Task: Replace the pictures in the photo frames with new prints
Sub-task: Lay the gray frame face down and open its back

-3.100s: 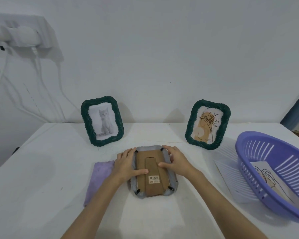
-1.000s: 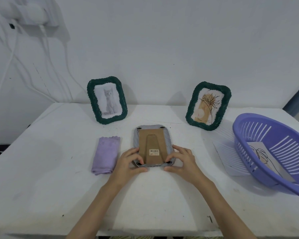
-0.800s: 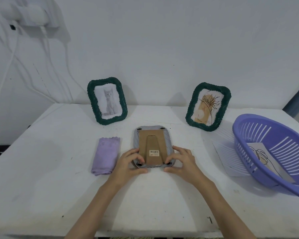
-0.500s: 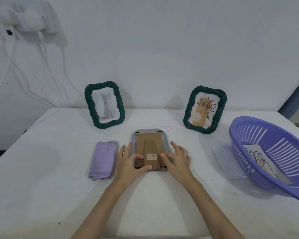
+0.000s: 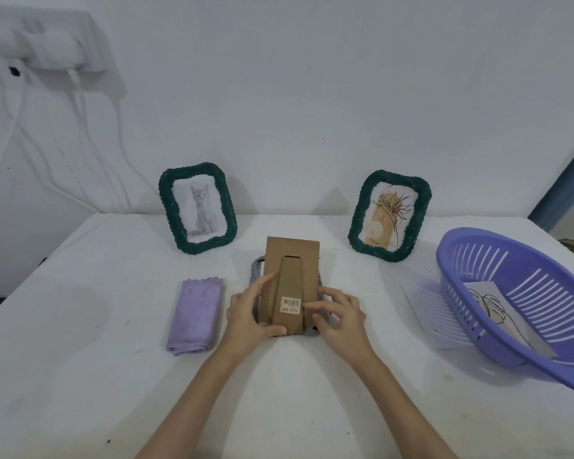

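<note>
On the white counter [image 5: 80,376], nearest me, the left hand [image 5: 246,318] grips the brown cardboard backing board [image 5: 290,283] along its left edge, thumb under the near corner and fingers curled onto its face. The right hand [image 5: 340,318] pinches the board's near right side by the barcode sticker, fingers [image 5: 315,306] bent. The board is tilted up off the grey woven photo frame [image 5: 255,274], which lies face down beneath it, only slivers of its rim showing.

So I'd judge this frame is just being opened: backing coming off, old picture not yet out, nothing new put in.

Left of the grey frame lies a folded lilac cloth [image 5: 196,318]. To its right, a purple slatted plastic basket [image 5: 517,313] holds a line-drawing print [image 5: 491,299], likely a replacement. Beyond the grey frame stand two green woven frames, one with a kitten photo [image 5: 198,207], one with a plant drawing [image 5: 389,215]; whether those are already swapped I cannot tell.
</note>
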A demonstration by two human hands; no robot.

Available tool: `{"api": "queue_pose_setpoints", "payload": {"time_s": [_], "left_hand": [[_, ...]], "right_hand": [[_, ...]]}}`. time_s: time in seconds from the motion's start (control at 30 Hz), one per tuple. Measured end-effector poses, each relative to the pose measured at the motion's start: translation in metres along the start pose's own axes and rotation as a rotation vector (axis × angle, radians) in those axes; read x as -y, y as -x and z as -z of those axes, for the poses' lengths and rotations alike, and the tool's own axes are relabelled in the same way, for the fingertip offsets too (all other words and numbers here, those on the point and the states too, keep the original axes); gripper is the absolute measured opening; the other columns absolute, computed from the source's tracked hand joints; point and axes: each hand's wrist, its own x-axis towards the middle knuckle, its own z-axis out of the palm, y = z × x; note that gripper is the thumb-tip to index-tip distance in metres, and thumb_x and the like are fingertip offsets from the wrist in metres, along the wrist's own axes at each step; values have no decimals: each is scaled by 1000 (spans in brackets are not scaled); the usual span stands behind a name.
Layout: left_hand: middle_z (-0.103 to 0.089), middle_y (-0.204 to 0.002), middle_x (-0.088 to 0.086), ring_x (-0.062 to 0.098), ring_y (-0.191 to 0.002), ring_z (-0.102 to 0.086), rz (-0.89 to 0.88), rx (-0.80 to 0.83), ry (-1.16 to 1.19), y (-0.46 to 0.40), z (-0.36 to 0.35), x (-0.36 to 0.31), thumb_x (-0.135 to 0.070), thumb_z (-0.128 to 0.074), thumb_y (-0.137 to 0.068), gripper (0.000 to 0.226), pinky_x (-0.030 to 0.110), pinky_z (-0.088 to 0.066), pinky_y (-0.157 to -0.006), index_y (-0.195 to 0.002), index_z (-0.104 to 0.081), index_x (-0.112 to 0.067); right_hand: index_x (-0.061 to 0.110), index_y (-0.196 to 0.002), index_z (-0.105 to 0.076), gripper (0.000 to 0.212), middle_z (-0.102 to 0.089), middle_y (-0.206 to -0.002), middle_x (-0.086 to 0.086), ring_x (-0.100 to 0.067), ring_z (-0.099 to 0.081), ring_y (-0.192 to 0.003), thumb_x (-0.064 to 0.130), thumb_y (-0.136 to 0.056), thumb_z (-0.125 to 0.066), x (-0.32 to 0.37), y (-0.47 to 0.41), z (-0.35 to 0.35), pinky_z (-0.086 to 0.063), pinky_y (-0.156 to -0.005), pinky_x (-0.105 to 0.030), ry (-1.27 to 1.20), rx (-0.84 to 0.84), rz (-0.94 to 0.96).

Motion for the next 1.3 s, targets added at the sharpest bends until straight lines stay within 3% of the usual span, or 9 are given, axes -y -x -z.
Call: {"api": "queue_pose_setpoints", "payload": {"time_s": [0.17, 0.27, 0.5, 0.57, 0.77, 0.83, 0.93, 1.1, 1.3], "left_hand": [[-57, -105, -7, 7, -97, -52, 43, 33, 166, -6, 19, 0, 1, -84, -55, 80, 14, -48, -77, -123, -52, -28], [-54, -105, -7, 12, -101, -50, 50, 13, 130, -5, 37, 7, -5, -85, -56, 82, 13, -45, -80, -125, -50, -32], [-53, -120, -9, 22, -117, -53, 142, 37, 185, 0, 70, 24, -17, -90, -46, 82, 41, -45, -101, -116, -53, -37], [-54, -119, -12, 20, -116, -54, 153, 40, 167, 1, 77, 29, -29, -90, -39, 86, 39, -46, -100, -116, -54, -37], [-54, -112, -2, 15, -100, -54, 174, 126, -98, 0, 86, 28, -9, -81, -65, 72, 8, -44, -74, -129, -46, -17], [-55, -115, 1, 17, -106, -51, 184, 158, -245, 0, 86, 29, -24, -81, -67, 74, 14, -42, -85, -132, -45, -20], [-46, -129, 5, 24, -127, -33, 194, 213, -542, 2, 85, 29, -48, -75, -68, 78, 29, -27, -106, -135, -42, -29], [-21, -150, 7, 28, -139, -11, 219, 255, -641, 1, 79, 21, -47, -71, -73, 76, 36, -13, -113, -139, -37, -29], [-38, -142, 0, 21, -133, -22, 40, -14, -489, -1, 60, 11, -44, -65, -80, 57, 33, -19, -109, -130, -48, -24]], "right_hand": [[50, -103, -57, 42, -57, -104, 15, -18, -43, -106, 12, -88, -53, -2, -15, 13, -29, -92, -36, 7, -14, -97], [45, -120, -54, 32, -51, -95, 6, -21, -45, -107, 30, -91, -50, -6, -28, 15, -23, -82, -33, 292, 76, -190], [41, -112, -62, 26, -69, -104, 8, -15, -55, -103, 30, -94, -48, -9, -33, 22, -18, -76, -34, 288, 132, -219], [41, -112, -62, 26, -68, -100, 8, -15, -55, -101, 31, -94, -48, -12, -31, 28, -19, -76, -35, 283, 120, -238], [38, -103, -67, 31, -59, -93, 3, -18, -53, -97, 57, -80, -58, -7, -24, 20, -26, -80, -37, 345, 10, -268], [35, -101, -67, 39, -57, -99, 1, -20, -52, -100, 61, -72, -64, -4, -23, 13, -28, -84, -39, 377, -49, -291], [30, -98, -68, 39, -55, -102, 0, -21, -51, -102, 55, -68, -70, 1, -23, 7, -27, -83, -38, 378, -92, -336], [27, -78, -71, 16, -67, -94, 6, -19, -57, -92, 41, -70, -74, 2, -27, 3, -24, -75, -36, 262, -178, -423], [26, -72, -70, 6, -67, -87, 8, -16, -55, -83, 31, -74, -73, 7, -31, 4, -24, -74, -33, 235, -205, -444]]}}
